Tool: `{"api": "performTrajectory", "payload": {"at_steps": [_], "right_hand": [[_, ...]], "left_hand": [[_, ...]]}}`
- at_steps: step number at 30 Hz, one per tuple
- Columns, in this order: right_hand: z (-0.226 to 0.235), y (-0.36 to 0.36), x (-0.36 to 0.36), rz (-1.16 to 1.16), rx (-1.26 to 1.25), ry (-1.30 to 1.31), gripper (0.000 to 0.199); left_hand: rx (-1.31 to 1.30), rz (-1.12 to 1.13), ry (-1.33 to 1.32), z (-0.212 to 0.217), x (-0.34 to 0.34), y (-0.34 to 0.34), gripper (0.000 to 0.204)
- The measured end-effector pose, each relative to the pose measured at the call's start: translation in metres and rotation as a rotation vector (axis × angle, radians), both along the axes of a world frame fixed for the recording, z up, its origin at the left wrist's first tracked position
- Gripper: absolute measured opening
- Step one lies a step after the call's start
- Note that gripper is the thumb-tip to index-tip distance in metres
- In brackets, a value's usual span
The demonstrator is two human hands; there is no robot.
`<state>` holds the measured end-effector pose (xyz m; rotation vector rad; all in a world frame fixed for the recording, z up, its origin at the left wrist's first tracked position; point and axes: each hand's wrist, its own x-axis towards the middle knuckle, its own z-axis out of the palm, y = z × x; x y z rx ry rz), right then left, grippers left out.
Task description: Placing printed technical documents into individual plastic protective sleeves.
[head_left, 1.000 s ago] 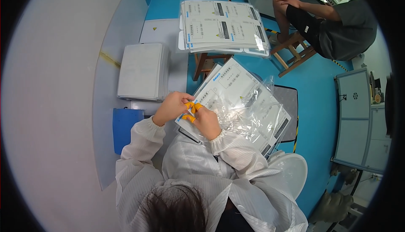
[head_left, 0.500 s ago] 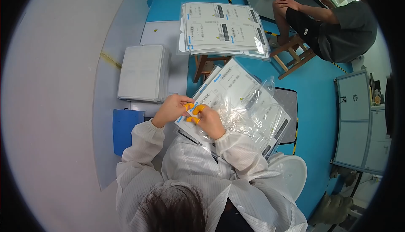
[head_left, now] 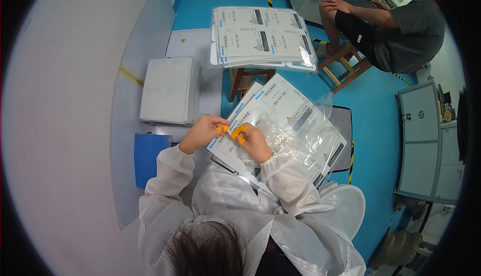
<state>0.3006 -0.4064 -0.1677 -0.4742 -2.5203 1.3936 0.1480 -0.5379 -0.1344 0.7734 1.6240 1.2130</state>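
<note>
A pile of white printed sheets (head_left: 274,95) lies slanted in front of my body. Crumpled clear plastic film (head_left: 288,138) is spread over its top. At the pile's left edge, my left hand (head_left: 199,134) is closed in a pinch, an orange finger cot on its fingertip. Close beside it, my right hand (head_left: 256,144) rests over the top sheet, its orange-capped fingers curled together and the film bunched next to it. What lies between the fingertips of either hand is too small to make out.
Beyond the pile, more printed sheets (head_left: 265,35) are stacked over a wooden stool (head_left: 241,83). On the left are a stack of blank white sheets (head_left: 166,88) and a blue bin (head_left: 150,158). A white round stool (head_left: 348,208) stands at my right; a person (head_left: 408,38) sits far right.
My right hand has shifted slightly right, its fingers now a little apart from the left hand's. The film has moved slightly, and the whole view has tilted a little.
</note>
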Motion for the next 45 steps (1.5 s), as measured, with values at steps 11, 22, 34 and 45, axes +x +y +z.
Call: {"api": "performTrajectory", "payload": {"at_steps": [11, 22, 34, 45], "right_hand": [[0.002, 0.073, 0.034, -0.484, -1.362, 0.842, 0.012], [0.01, 0.078, 0.052, -0.304, -1.288, 0.714, 0.027], [0.034, 0.246, 0.438, -1.117, -0.719, 1.425, 0.03], [-0.01, 0.164, 0.497, -0.849, -0.549, 1.576, 0.024]], "left_hand": [[-0.038, -0.153, -0.253, -0.005, -0.022, -0.008, 0.031], [0.015, -0.213, 0.048, 0.037, 0.0, 0.062, 0.032], [0.132, 0.362, -0.005, -0.005, -0.139, 0.074, 0.03], [0.348, 0.607, -0.144, -0.07, -0.177, 0.157, 0.031]]}}
